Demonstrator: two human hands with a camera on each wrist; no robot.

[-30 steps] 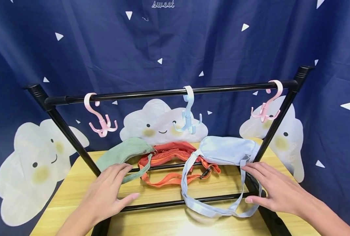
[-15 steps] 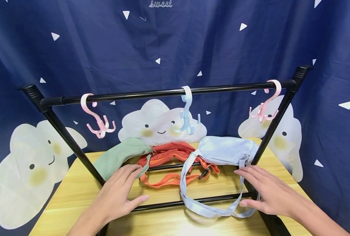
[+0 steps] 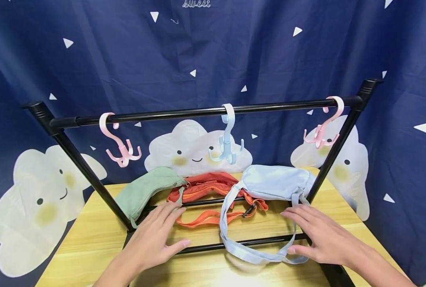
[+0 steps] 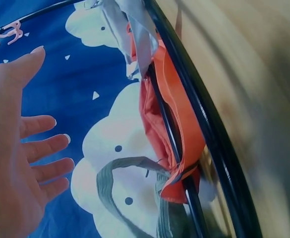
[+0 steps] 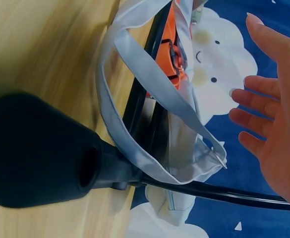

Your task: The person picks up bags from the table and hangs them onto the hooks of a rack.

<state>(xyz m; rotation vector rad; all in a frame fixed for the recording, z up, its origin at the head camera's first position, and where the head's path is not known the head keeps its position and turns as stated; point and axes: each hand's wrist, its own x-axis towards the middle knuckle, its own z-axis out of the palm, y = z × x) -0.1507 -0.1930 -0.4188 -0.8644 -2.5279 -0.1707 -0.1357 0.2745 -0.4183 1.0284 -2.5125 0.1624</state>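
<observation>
"What's on the left?"
"A green bag (image 3: 142,191) on the table (image 3: 80,247). The left hand (image 3: 152,241) is near it, empty, fingers stretched out."
"And then?"
"A red bag (image 3: 207,185), then a pale blue bag (image 3: 275,181) with a loopy strap (image 3: 245,252). The right hand (image 3: 322,237) is near that, empty, fingers out too."

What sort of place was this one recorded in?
Probably an indoor tabletop set-up, perhaps staged for recording: a navy fabric backdrop printed with smiling clouds, a wood-grain table, and a black rack with hooks on its top bar.
</observation>
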